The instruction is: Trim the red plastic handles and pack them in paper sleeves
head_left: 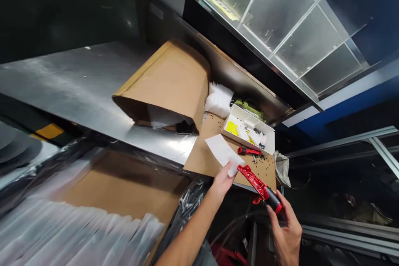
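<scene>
My left hand (pixel 223 179) is closed on the near end of a thin white sheet (pixel 218 148), which stretches over the brown cardboard on the bench. In my right hand (pixel 286 228), between thumb and fingers, is a red plastic housing with a black grip (pixel 257 185). Its ribbed red end points at the sheet and lies close to my left fingers; whether they touch I cannot tell. Beyond it, a smaller red and black piece (pixel 248 151) lies on the cardboard (pixel 202 160) among scattered small dark parts (pixel 263 160).
A white divided tray (pixel 269 141) holds yellow and white pieces and small dark parts. Left of it stand a white bundle (pixel 219 99) and an open cardboard box (pixel 168 79) on its side. At lower left, a black-lined carton holds white sleeves (pixel 77 232). A wire shelf (pixel 289 29) overhangs the bench.
</scene>
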{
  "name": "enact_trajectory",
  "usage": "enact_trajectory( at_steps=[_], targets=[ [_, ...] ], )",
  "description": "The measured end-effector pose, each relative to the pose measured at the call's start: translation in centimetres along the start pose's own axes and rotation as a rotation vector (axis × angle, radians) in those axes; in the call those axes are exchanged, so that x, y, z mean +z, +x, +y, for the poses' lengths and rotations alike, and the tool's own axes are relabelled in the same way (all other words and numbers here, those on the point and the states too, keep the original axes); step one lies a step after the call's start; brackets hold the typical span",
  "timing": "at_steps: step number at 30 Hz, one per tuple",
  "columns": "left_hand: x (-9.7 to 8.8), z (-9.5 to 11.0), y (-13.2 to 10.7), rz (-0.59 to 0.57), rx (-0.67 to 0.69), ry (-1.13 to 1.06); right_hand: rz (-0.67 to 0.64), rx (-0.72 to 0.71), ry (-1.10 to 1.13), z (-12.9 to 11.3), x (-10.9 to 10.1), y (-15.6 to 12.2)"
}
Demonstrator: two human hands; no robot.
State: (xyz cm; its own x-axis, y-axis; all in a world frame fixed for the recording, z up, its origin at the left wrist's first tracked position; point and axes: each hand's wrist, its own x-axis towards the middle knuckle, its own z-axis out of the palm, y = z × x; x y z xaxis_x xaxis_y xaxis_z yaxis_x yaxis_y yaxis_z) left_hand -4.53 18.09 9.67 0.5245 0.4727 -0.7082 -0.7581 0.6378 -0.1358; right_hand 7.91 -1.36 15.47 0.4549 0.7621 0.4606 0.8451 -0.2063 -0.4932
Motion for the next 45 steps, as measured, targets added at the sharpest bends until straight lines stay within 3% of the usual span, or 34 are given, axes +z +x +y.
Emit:
enact_trajectory(
  at_steps=[4,7,12,22,27,32,39,45],
  targets=[
    [1.1,-3.7,0.1,-0.047,-0.023,0.054,0.163,-0.345,-0.167,-0.8,-1.7,-0.2],
    [1.6,-5.1,-0.2,-0.081,-0.029,0.100,0.189,-0.425,-0.246,0.6,-2.1,-0.8],
    [2.1,-6.4,-1.5,-0.130,-0.045,0.186,0.238,-0.369,-0.313,2.3,-2.0,-2.1],
    [1.9,-10.1,-5.0,-0.240,-0.198,0.334,0.318,-0.178,-0.195,1.0,-1.9,-2.9],
    [0.9,-12.1,-7.1,-0.270,-0.289,0.410,0.346,-0.270,-0.262,1.2,-2.7,-2.8],
    [-0.2,-13.7,-8.8,-0.323,-0.377,0.402,0.401,-0.252,-0.314,0.4,-3.5,-2.5],
    [-1.7,-15.0,-9.1,-0.379,-0.562,0.327,0.383,-0.228,-0.337,0.3,-4.1,-2.0],
    [-2.3,-15.7,-8.8,-0.414,-0.621,0.321,0.346,-0.232,-0.372,0.9,-4.8,-2.1]
  ],
)
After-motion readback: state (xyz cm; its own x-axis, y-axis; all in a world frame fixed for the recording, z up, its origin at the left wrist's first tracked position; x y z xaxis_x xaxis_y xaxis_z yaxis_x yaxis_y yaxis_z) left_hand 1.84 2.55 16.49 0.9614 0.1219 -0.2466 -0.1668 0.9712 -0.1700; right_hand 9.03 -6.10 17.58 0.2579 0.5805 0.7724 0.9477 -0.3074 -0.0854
